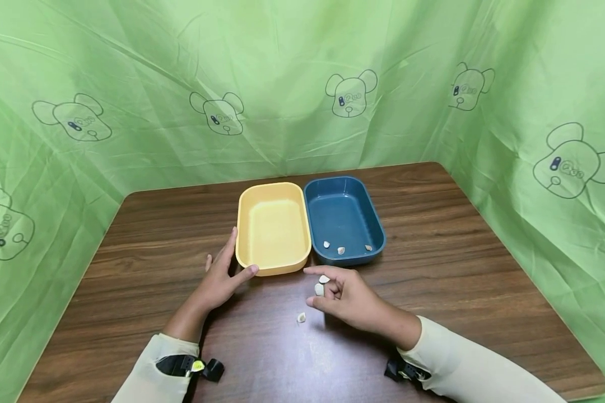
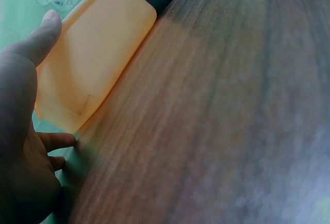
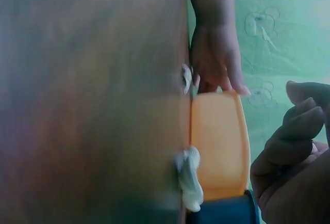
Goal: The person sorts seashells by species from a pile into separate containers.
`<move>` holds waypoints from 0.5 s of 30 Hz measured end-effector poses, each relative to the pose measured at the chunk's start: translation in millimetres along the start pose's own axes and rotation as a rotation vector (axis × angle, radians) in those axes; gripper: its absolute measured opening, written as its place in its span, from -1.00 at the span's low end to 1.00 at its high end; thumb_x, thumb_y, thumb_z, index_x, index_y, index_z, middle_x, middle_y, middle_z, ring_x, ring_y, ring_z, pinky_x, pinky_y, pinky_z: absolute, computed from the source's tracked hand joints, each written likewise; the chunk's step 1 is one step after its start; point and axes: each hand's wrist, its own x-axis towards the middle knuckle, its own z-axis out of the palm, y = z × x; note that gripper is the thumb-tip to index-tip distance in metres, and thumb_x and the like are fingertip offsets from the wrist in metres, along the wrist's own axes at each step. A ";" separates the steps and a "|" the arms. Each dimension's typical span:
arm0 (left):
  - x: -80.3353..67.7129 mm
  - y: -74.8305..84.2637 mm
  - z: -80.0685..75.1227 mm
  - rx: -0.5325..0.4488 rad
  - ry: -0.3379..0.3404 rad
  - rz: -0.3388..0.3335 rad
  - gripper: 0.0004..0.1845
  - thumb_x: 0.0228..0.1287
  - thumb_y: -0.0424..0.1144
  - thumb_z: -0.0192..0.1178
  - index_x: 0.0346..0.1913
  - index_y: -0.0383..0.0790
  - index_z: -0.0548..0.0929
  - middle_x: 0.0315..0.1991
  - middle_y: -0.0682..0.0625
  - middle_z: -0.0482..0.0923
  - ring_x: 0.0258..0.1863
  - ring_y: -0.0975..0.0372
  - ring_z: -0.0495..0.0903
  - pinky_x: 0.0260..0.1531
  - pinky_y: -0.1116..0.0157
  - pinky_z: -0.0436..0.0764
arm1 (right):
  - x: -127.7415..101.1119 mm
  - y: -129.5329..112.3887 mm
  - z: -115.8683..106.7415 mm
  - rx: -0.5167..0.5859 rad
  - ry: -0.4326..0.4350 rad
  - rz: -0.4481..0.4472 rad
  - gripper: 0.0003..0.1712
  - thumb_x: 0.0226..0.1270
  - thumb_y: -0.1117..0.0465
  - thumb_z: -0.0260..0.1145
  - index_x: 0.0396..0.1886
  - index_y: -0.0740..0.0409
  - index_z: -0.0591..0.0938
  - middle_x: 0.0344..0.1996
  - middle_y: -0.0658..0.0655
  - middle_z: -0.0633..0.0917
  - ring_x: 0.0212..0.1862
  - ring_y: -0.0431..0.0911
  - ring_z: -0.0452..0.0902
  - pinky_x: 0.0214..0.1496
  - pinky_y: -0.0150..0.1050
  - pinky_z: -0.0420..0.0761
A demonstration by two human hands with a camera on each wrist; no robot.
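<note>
My left hand [image 1: 220, 282] rests against the near-left corner of a yellow bin [image 1: 302, 263], thumb at the near rim and fingers along the left side. In front of the bins, my right hand [image 1: 350, 296] hovers with index finger and thumb spread apart and its other fingers curled toward the palm. Two small white seashells, one upper [image 1: 324, 279] and one lower [image 1: 319, 289], show in that gap in the head view. The right wrist view shows these shells [image 3: 191, 180] at the tabletop, apart from the hand. Another seashell [image 1: 301, 317] lies nearer on the table.
A dark blue bin [image 1: 380, 238] stands against the yellow bin's right side. Inside, near its front wall, lie three small shells [image 1: 340, 250]. The brown wooden table [image 1: 459, 257] is enclosed by green cloth [image 1: 282, 84] printed with bear faces.
</note>
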 end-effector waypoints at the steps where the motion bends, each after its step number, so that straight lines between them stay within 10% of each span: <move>1: 0.0 0.0 0.1 -0.001 0.000 0.000 0.19 0.52 0.18 0.34 0.80 0.25 -0.37 0.84 -0.05 -0.22 0.82 -0.17 -0.16 0.53 -0.55 -0.53 | -0.4 0.7 1.4 0.000 -0.013 0.001 -0.34 0.36 0.34 0.58 0.42 0.37 0.61 -0.68 -0.16 0.36 -0.61 -0.40 0.24 -0.55 -0.49 0.25; 15: -1.3 0.6 0.3 -0.005 0.003 -0.003 0.19 0.52 0.17 0.35 0.81 0.25 -0.36 0.84 -0.07 -0.21 0.82 -0.19 -0.15 0.53 -0.55 -0.53 | -2.8 6.1 11.6 -0.015 -0.204 0.163 -0.22 0.43 0.29 0.54 0.58 0.28 0.47 -0.68 -0.11 0.51 -0.70 -0.33 0.35 -0.64 -0.44 0.41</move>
